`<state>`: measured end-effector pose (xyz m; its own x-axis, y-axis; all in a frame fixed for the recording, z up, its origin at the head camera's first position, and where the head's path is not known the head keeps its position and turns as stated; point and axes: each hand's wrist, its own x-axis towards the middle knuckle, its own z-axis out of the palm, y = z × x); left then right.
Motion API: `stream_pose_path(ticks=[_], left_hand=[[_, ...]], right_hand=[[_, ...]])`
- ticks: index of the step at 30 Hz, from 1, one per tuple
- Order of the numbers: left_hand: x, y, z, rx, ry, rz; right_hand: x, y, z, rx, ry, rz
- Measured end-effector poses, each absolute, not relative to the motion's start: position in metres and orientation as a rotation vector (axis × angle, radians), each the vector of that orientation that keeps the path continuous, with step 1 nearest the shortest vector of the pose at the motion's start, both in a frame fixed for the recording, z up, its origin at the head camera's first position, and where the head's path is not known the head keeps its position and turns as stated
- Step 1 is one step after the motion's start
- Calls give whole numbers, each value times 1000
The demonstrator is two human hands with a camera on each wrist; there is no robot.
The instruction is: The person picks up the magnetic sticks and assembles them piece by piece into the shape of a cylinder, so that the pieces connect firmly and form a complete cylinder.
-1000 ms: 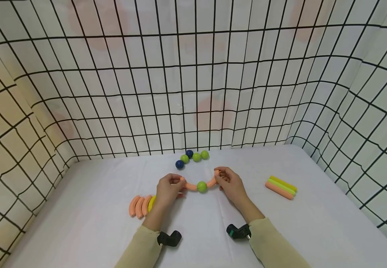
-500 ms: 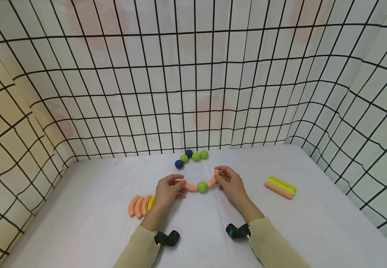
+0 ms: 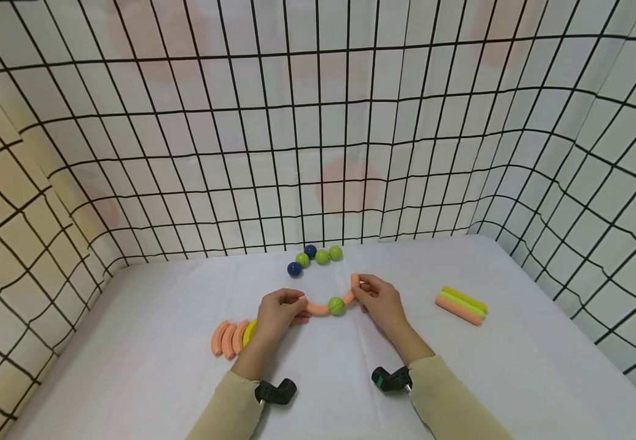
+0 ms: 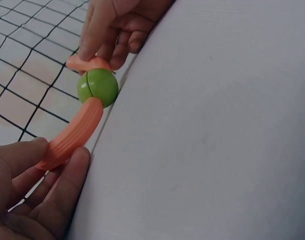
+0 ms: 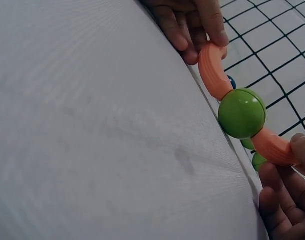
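My left hand (image 3: 276, 313) pinches the outer end of a ribbed, curved orange stick (image 4: 75, 132) between thumb and fingers. The stick's other end meets a green ball (image 3: 336, 305), which has a seam line across it. On the ball's opposite side a second curved orange stick (image 5: 273, 147) joins it, held by my right hand (image 3: 382, 304) near its outer end. Together the three pieces form a shallow U over the white table. In the right wrist view the ball (image 5: 242, 114) touches both sticks. Fingers cover the outer parts of the sticks.
Green balls (image 3: 322, 256) and dark blue balls (image 3: 294, 269) lie behind the hands. Curved orange sticks (image 3: 228, 340) and a yellow one (image 3: 248, 332) lie left, partly behind my left arm. Straight sticks (image 3: 460, 305) lie right. Black-gridded netting (image 3: 328, 153) surrounds the white table (image 3: 131, 366).
The joined ball and sticks have shifted slightly right, and the right-hand stick stands a little more upright. Both hands keep their hold.
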<state>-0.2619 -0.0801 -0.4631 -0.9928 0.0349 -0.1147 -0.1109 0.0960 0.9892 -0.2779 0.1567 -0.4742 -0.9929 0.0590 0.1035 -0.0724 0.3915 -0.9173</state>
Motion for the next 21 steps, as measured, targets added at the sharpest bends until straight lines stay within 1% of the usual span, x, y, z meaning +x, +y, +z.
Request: stream_pose_path(ticks=[6, 12, 21], left_hand=[[-259, -79, -462, -78, 2230, 2026], [-257, -79, -462, 12, 2232, 2000], [-257, -79, -456, 156, 2353, 1801]], right_hand=[[-275, 154, -473, 92, -2576, 1585], [-274, 153, -470, 98, -2579, 1498], [-277, 154, -470, 94, -2558, 1398]])
